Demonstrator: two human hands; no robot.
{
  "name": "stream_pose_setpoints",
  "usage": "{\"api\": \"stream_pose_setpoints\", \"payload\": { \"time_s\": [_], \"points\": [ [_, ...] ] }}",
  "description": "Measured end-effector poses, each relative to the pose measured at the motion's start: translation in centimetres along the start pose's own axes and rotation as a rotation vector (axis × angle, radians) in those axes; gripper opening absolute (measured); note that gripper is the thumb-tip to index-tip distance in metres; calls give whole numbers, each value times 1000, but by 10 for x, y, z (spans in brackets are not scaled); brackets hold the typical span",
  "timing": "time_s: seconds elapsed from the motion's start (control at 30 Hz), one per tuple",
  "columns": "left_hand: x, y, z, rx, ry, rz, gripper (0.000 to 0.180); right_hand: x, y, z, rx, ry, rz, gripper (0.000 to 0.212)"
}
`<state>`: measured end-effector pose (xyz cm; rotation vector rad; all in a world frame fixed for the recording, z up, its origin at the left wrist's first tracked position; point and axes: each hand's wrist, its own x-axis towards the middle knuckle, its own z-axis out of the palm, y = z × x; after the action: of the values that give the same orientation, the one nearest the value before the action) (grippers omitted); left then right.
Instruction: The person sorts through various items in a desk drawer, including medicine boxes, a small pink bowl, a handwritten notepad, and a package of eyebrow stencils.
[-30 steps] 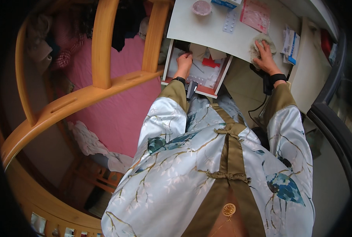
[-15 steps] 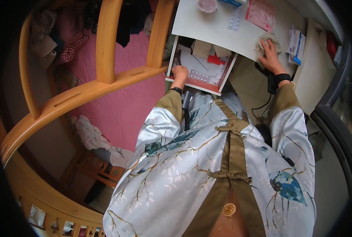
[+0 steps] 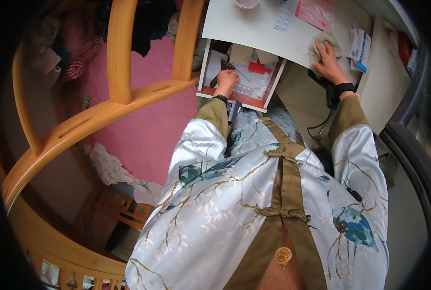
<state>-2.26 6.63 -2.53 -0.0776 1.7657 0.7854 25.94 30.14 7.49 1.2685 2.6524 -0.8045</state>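
Note:
My left hand (image 3: pixel 227 81) is inside the pulled-out white drawer (image 3: pixel 272 92), its fingers curled together. Right at the fingertips shows a dark brown piece with a toothed outline (image 3: pixel 227 65); whether the fingers grip it is hidden. Beside the hand in the drawer lie a red packet (image 3: pixel 259 67), beige card pieces (image 3: pixel 241 54) and a blister pack (image 3: pixel 245 90) partly behind my wrist. On the white desk top, my right hand (image 3: pixel 329 65) presses a crumpled grey-beige cloth (image 3: pixel 332 40) near the desk's right edge, fingers curved over it and thumb out to the side.
On the desk are a pink packet (image 3: pixel 315 13), a blister pack (image 3: pixel 283 17), a pink round tub (image 3: pixel 246 3) and small boxes (image 3: pixel 360 49). A wooden bed rail (image 3: pixel 97 112) stands left, before a pink bed sheet (image 3: pixel 145 126). A dark curved armrest (image 3: pixel 409 145) is on the right.
My left hand has moved from the drawer's front left corner rightward and further in, and the dark toothed piece now shows past its fingers. My right hand stays on the cloth. The view has shifted slightly.

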Motion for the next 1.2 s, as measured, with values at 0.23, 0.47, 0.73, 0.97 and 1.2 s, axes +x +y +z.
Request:
{"api": "stream_pose_setpoints", "payload": {
  "time_s": [0.23, 0.47, 0.73, 0.97, 1.2],
  "points": [
    [12, -5, 12, 461, 296, 196, 23, 2, -5, -4, 2, -14, 8, 76],
    [-10, 20, 24, 550, 453, 182, 20, 1, -5, -6, 50, 7, -9, 76],
    [-17, 27, -29, 851, 444, 393, 19, -2, -1, 0, -24, 17, -6, 77],
    [-8, 8, -35, 806, 446, 503, 12, 2, -5, -2, -13, 28, -24, 76],
    [-15, -11, -27, 876, 119, 666, 22, 1, 1, 0, 17, 27, -16, 76]
  ]
}}
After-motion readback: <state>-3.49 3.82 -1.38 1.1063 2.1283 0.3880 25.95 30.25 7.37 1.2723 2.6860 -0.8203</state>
